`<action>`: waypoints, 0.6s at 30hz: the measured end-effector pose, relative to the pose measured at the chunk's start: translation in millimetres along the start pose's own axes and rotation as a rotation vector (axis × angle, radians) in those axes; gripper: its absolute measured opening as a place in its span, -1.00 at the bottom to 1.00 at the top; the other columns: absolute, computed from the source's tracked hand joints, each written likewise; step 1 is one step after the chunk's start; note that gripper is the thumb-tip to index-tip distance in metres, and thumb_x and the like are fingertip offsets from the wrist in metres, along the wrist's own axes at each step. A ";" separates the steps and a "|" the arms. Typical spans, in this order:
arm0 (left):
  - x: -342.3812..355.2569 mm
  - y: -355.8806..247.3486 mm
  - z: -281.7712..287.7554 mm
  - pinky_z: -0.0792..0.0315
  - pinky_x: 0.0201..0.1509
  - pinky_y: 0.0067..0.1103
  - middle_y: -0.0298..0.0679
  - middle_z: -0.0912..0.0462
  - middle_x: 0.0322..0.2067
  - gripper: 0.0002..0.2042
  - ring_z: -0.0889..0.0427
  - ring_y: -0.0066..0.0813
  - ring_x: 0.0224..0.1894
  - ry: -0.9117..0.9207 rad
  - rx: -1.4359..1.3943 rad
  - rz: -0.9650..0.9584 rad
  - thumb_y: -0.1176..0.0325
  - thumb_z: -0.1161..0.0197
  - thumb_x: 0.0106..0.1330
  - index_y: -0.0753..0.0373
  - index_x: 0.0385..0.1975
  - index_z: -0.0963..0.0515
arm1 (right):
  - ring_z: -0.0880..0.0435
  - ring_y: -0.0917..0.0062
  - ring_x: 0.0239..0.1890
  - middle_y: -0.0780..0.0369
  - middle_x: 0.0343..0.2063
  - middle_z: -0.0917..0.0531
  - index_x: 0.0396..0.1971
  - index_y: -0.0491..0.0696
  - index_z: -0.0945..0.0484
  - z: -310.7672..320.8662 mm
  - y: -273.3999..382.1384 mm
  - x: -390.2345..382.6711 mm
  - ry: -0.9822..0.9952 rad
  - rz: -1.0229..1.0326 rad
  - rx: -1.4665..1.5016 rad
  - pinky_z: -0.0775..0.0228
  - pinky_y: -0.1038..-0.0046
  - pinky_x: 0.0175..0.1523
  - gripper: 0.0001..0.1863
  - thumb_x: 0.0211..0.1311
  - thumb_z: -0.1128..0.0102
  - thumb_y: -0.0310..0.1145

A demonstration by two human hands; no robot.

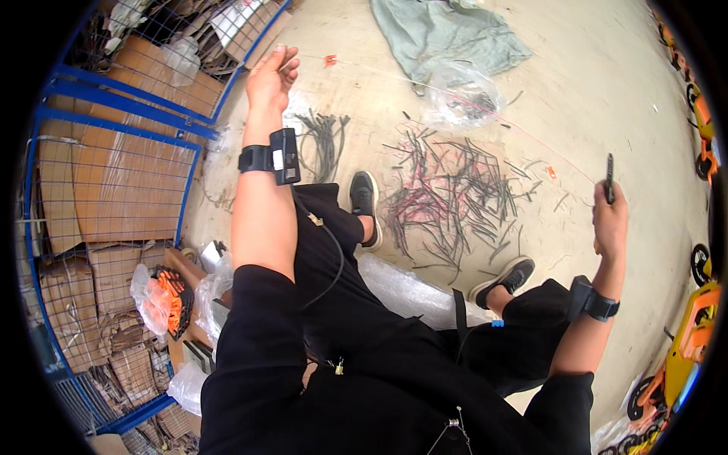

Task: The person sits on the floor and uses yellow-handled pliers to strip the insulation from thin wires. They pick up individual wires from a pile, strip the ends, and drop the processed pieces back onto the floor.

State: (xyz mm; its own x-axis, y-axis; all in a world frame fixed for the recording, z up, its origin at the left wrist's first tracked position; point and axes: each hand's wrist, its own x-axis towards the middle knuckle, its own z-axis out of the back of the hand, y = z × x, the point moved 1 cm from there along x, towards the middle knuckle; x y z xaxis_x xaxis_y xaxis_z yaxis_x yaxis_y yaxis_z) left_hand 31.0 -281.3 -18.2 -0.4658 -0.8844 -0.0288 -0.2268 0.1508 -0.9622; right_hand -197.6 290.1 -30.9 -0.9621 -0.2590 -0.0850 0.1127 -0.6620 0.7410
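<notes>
Raised at the upper left, my left hand [271,80] has its fingers curled together at one end of a thin pale-pink cord [485,105]. The cord stretches across the floor area toward my right hand [611,221], held out on the right. That hand is closed around a slim black handle-like tool [609,179], which sticks up above the fist; its exact kind is unclear. Between the hands, many short black strips [455,189] lie scattered with pinkish bits among them. A bundle of longer black strips [324,140] rests beside my left wrist.
A blue mesh cage [114,121] full of cardboard stands on the left. Clear plastic bag [464,95] and grey-green cloth [447,34] lie ahead. Wrapped plastic film [406,284] sits between my legs. Yellow-orange wheeled items [694,326] line the right edge.
</notes>
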 end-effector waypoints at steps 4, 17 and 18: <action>2.7 -3.6 8.3 -0.54 -0.39 -0.66 -0.11 -0.71 -0.28 -0.80 -0.66 -0.50 -0.39 -0.012 0.051 0.006 0.32 -0.30 0.32 0.32 -0.22 -0.54 | -0.25 0.78 -0.65 0.45 -0.66 -0.31 -0.31 -0.03 -0.46 9.1 -5.1 7.1 -0.014 -0.086 0.141 -0.10 0.62 -0.58 -0.86 0.41 -0.02 -0.30; -213.5 60.4 -165.0 -0.54 -0.30 -0.58 -0.11 -0.68 -0.28 -0.64 -0.67 -0.44 -0.31 1.189 0.487 0.556 0.17 -0.11 0.44 0.38 -0.02 -0.49 | -0.47 0.62 -0.52 0.30 -0.59 -0.55 -0.30 -0.12 -0.52 -58.6 45.5 -30.6 0.196 0.013 0.254 -0.34 0.48 -0.39 -0.80 0.36 -0.12 -0.27; -223.6 69.8 -170.5 -0.54 -0.25 -0.57 -0.10 -0.67 -0.23 -0.63 -0.67 -0.42 -0.25 1.201 0.432 0.659 0.16 -0.09 0.45 0.36 0.03 -0.46 | -0.45 0.69 -0.54 0.35 -0.60 -0.51 -0.33 -0.10 -0.51 -71.6 43.2 -35.1 0.228 0.063 0.308 -0.30 0.53 -0.44 -0.83 0.36 -0.12 -0.30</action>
State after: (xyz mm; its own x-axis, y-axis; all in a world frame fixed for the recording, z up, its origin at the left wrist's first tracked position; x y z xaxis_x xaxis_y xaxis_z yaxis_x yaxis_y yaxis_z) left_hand -26.5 2.3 -32.7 -0.8578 0.2271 -0.4610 0.4817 0.0428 -0.8753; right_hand -141.2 220.2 -43.6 -0.8720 -0.4650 -0.1533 0.0564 -0.4064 0.9120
